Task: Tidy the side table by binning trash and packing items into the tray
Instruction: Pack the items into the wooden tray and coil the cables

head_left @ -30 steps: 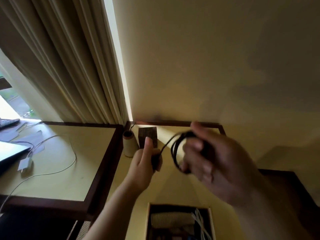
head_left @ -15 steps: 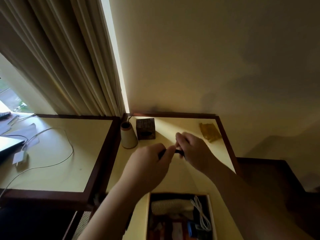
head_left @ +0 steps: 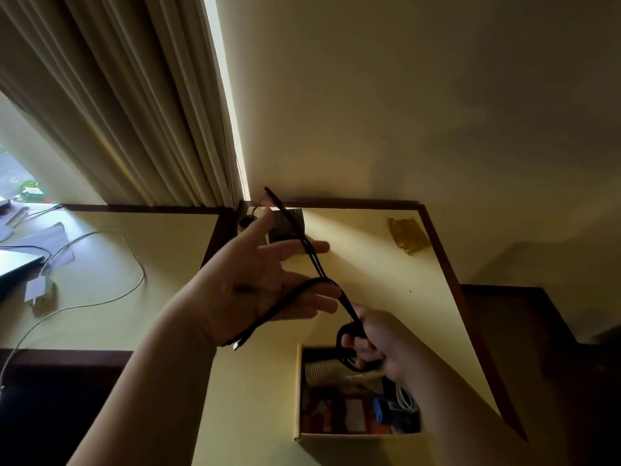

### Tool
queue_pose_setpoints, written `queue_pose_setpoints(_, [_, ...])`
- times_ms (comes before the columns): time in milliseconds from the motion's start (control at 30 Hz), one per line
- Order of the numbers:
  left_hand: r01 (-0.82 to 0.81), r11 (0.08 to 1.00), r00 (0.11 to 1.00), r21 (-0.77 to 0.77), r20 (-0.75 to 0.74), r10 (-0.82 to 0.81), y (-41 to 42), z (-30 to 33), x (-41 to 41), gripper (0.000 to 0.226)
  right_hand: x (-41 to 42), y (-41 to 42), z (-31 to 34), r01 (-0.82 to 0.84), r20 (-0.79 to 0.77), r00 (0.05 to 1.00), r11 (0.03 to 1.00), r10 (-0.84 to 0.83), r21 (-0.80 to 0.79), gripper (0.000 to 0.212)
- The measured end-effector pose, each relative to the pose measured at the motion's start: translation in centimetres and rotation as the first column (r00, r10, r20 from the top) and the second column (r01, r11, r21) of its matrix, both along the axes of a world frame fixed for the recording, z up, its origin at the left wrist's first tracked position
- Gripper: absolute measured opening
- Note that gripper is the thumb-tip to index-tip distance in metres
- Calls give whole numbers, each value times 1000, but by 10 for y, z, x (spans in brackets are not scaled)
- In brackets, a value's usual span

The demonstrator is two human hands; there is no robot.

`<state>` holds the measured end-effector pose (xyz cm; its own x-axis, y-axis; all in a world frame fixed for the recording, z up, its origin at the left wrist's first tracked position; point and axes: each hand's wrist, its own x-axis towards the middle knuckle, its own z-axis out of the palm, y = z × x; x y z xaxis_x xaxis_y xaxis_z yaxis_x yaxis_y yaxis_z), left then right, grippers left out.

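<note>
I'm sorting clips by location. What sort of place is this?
Probably a bedroom or hotel room: pleated beige curtains by a window, a cream side table with dark wood trim, and a desk with white cables.

beige curtain [head_left: 134, 105], white cable [head_left: 100, 297], laptop [head_left: 16, 267]

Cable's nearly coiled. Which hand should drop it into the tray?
Right, probably. The right hand already grips the coiled part of the black cable directly over the tray. The left hand is open, farther back, with only a loose strand draped across its palm.
</note>
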<state>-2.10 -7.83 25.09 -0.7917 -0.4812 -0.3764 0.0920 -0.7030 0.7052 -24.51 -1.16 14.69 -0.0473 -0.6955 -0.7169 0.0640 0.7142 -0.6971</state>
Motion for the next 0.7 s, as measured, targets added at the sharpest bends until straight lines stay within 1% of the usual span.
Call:
queue_pose_setpoints(33, [-56, 998, 998, -5, 17, 56, 1, 1, 2, 84, 2, 4, -1, 26, 46, 999, 1000, -26, 5, 33])
queue_pose_setpoints(67, [-106, 993, 993, -46, 52, 108, 2, 2, 1, 83, 4, 8, -2, 49, 83, 995, 999, -50, 13, 30])
queue_pose_setpoints(100, [-149, 983, 983, -107, 95, 159, 4, 1, 1, 81, 6, 11, -2, 60, 113, 992, 998, -63, 23, 34])
queue_pose_setpoints(133, [-187, 967, 969, -173, 129, 211, 7, 2, -1, 78, 7, 15, -2, 64, 139, 988, 997, -68, 35, 44])
queue_pose_setpoints(200, [-295, 897, 910, -330, 191, 369, 14, 0, -3, 64, 9, 23, 0, 62, 189, 979, 996, -72, 60, 63])
queue_pose_setpoints(233, [-348, 828, 850, -440, 224, 476, 16, -5, -2, 56, 9, 28, 3, 66, 217, 973, 996, -78, 64, 67])
queue_pose_setpoints(267, [-386, 727, 754, -568, 259, 603, 18, -9, -2, 48, 8, 33, 7, 74, 245, 966, 996, -85, 57, 69])
queue_pose_setpoints(300, [-381, 604, 635, -700, 277, 721, 18, -16, 0, 43, 6, 38, 11, 84, 271, 958, 996, -92, 42, 69])
queue_pose_setpoints(333, [-332, 474, 515, -815, 265, 816, 19, -21, 2, 39, 4, 42, 15, 91, 293, 951, 995, -95, 27, 68])
queue_pose_setpoints(367, [-226, 366, 422, -902, 248, 872, 24, -24, 3, 36, 2, 45, 18, 92, 302, 949, 996, -91, 14, 66])
queue_pose_setpoints(400, [-98, 287, 394, -953, 227, 891, 30, -27, 3, 36, 0, 48, 22, 82, 301, 950, 997, -79, 2, 67])
queue_pose_setpoints(433, [27, 224, 440, -974, 213, 872, 35, -31, 0, 39, -3, 50, 25, 62, 292, 955, 998, -57, -10, 69])
queue_pose_setpoints(467, [142, 194, 529, -971, 240, 814, 41, -34, -5, 43, -5, 53, 28, 46, 284, 958, 999, -37, -27, 70])
queue_pose_setpoints(500, [222, 196, 626, -955, 294, 722, 50, -35, -13, 48, -7, 56, 32, 38, 282, 959, 998, -23, -48, 68])
queue_pose_setpoints(533, [279, 234, 706, -931, 364, 608, 57, -39, -22, 52, -11, 59, 36, 36, 286, 958, 997, -14, -73, 65])
queue_pose_setpoints(567, [316, 290, 762, -903, 424, 490, 64, -44, -32, 54, -14, 63, 41, 28, 287, 958, 995, 1, -97, 62])
queue_pose_setpoints(600, [326, 355, 800, -876, 455, 391, 70, -49, -43, 54, -19, 68, 46, 13, 281, 959, 993, 22, -120, 60])
queue_pose_setpoints(633, [313, 425, 830, -849, 462, 312, 76, -54, -51, 50, -24, 73, 51, -4, 276, 960, 990, 42, -140, 60])
queue_pose_setpoints(700, [240, 599, 879, -764, 432, 199, 89, -59, -66, 36, -39, 81, 55, -19, 292, 954, 986, 68, -168, 57])
